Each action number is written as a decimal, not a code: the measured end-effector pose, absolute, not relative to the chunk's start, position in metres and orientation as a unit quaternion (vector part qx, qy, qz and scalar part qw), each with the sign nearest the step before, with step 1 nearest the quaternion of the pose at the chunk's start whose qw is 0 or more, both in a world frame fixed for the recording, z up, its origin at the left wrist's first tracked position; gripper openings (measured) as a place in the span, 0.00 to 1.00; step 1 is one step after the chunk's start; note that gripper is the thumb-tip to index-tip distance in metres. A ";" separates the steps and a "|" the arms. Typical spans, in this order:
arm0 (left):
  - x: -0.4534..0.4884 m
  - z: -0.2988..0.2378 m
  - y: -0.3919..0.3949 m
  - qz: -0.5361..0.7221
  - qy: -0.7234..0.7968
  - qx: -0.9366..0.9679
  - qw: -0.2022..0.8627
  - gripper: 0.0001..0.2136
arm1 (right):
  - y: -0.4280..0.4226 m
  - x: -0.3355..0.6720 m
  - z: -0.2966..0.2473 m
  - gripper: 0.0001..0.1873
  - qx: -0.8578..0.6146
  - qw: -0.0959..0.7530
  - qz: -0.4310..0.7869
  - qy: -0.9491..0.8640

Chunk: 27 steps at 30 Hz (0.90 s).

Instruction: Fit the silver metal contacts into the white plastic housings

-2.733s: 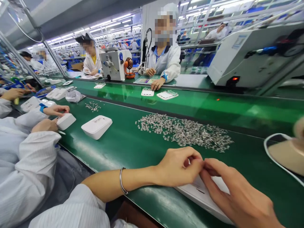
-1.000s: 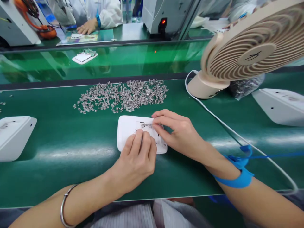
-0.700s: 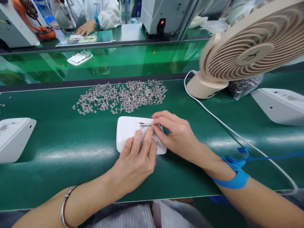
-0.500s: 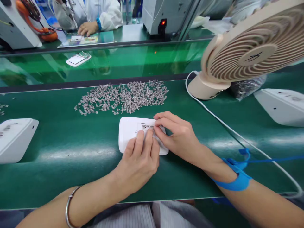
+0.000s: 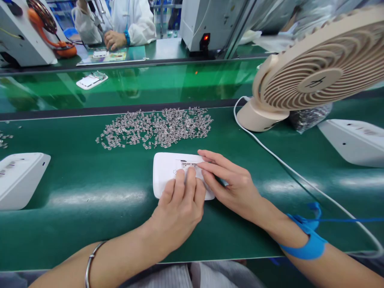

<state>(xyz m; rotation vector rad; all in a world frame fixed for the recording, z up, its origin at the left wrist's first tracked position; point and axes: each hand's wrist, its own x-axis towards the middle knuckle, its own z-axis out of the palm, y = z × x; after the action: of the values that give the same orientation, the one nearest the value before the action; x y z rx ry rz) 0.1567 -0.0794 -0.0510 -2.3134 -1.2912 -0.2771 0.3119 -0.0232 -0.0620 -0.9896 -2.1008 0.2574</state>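
Observation:
A white plastic housing (image 5: 165,170) with rounded corners lies on the green bench in front of me. It has a recess with small metal contacts (image 5: 189,164) near its upper edge and a few small holes beside it. My left hand (image 5: 181,208) presses bent fingertips into the recess from the near side; its thumb is hidden, and so is any small part beneath the fingers. Around the housing's right end, my right hand (image 5: 232,182) has its fingertips on the top edge and face. Beyond the housing spreads a pile of small metal clips (image 5: 159,126).
Right of the pile stands a beige fan (image 5: 261,116) with a white cable (image 5: 279,160) crossing the bench. White wedge-shaped housings sit at the left (image 5: 24,180) and right (image 5: 357,140). A blue wrist strap (image 5: 306,240) trails a cord. Across the green strip, a co-worker's hand (image 5: 115,40) works.
My right fingertips have shifted slightly on the housing, uncovering more of the contacts. An open white unit on the green strip beyond has moved left. The whole view has shifted a little.

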 end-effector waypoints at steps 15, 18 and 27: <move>0.155 -0.052 -0.079 -0.103 -0.466 -0.847 0.235 0.17 | -0.024 0.313 -0.059 0.09 -0.384 0.364 0.101 -0.842; 0.156 -0.053 -0.079 -0.107 -0.467 -0.845 0.236 0.18 | -0.024 0.313 -0.058 0.09 -0.387 0.359 0.100 -0.844; 0.158 -0.053 -0.079 -0.100 -0.470 -0.844 0.239 0.18 | -0.021 0.310 -0.061 0.07 -0.424 0.361 0.117 -0.822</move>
<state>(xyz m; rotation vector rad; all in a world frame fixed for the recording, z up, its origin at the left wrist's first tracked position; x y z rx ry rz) 0.1583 -0.0793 -0.0530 -2.3120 -1.2858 -0.2729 0.3096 -0.0211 -0.0615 -1.0935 -2.1178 0.3006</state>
